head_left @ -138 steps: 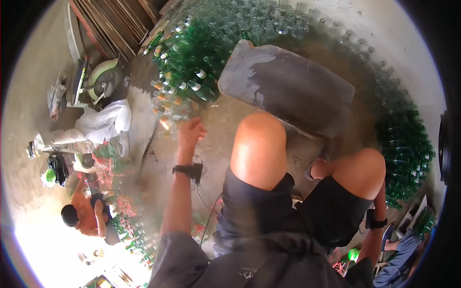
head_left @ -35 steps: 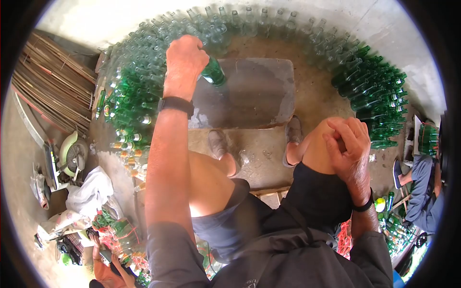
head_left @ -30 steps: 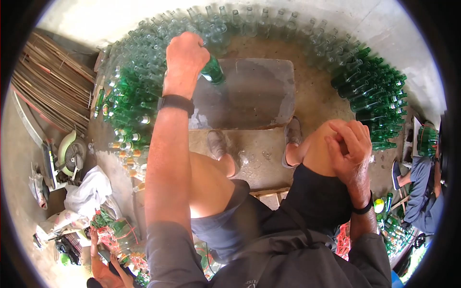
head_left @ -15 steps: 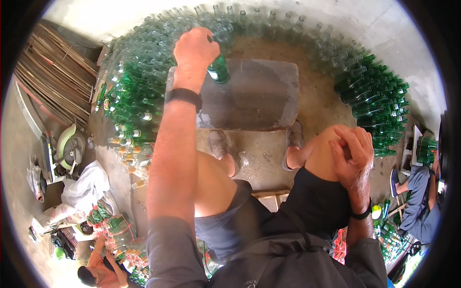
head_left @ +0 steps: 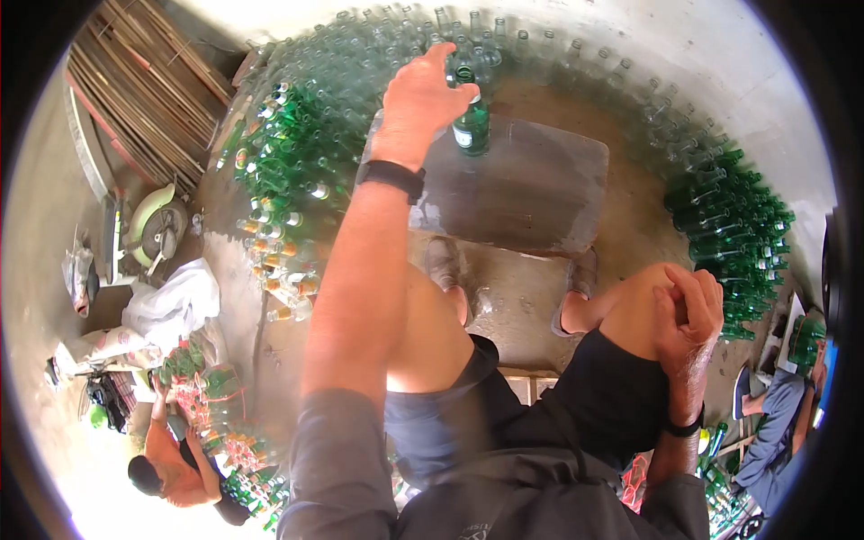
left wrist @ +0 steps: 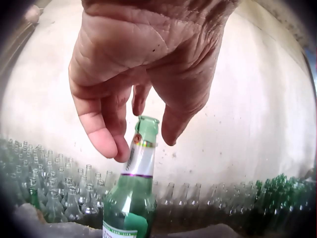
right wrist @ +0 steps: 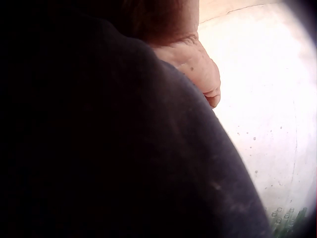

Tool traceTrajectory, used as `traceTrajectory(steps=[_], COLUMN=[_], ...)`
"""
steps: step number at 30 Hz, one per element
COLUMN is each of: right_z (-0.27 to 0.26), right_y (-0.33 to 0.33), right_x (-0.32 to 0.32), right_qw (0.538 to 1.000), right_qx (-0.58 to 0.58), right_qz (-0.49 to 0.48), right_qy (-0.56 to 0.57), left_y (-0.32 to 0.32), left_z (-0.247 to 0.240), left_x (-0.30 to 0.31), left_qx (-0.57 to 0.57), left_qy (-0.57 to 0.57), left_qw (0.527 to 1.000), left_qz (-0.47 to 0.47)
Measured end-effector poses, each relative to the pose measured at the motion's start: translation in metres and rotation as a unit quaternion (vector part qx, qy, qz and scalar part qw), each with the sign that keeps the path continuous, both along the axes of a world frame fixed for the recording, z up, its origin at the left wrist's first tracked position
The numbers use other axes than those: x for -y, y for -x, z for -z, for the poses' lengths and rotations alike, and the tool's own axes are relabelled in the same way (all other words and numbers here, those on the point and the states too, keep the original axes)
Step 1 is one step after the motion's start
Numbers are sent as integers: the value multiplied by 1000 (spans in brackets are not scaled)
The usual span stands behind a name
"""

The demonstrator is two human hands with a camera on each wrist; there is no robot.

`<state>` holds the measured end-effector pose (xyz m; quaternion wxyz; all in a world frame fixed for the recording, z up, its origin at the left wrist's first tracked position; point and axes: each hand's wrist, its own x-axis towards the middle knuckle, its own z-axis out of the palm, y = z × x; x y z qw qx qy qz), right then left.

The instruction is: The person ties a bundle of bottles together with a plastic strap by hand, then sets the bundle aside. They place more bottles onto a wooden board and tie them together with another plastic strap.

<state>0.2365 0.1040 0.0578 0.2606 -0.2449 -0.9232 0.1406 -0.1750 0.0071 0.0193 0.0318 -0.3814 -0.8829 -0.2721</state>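
Note:
A green bottle (head_left: 472, 126) with a white label stands upright at the far edge of a dark slab (head_left: 522, 184). Around its neck, fingers spread and apart from the glass, is the left hand (head_left: 421, 99). The left wrist view has the bottle (left wrist: 130, 201) below the left hand (left wrist: 143, 74), thumb and fingers on either side of the neck with gaps between. On the knee rests the right hand (head_left: 688, 315), its fingers loosely bent and holding nothing. Dark cloth hides much of the right hand (right wrist: 190, 67) in the right wrist view.
Clear bottles (head_left: 549, 58) line the wall behind the slab. Green bottles (head_left: 733, 238) stand at the right, and more green bottles (head_left: 283, 135) at the left. A seated person (head_left: 171, 468) is at lower left; another person's legs (head_left: 774, 423) show at the right edge.
The left hand has let go of the bottle neck and its fingers have spread. The head view has shifted, so the slab and bottle appear further right. The right hand stays on the knee.

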Motion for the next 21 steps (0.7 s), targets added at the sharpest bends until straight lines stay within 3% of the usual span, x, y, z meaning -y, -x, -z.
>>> traceTrajectory(steps=[4, 6, 8, 13, 21], right_z=[4, 4, 6, 7, 3], right_y=[-3, -4, -6, -7, 3], right_x=[-2, -3, -4, -7, -5], right_qw=[1000, 1000, 1000, 999, 997], right_qx=[-4, 0, 1, 20, 53], right_qz=[-4, 9, 12, 20, 37], right_qy=[4, 12, 21, 43, 53], left_y=[29, 69, 85, 96, 112], left_z=[-12, 14, 27, 89, 155], left_x=[58, 103, 148, 241, 267], left_qx=[56, 29, 70, 28, 5], left_qy=[39, 69, 137, 135, 205], left_qw=[997, 996, 987, 975, 950], left_qz=[41, 51, -40, -177, -237])
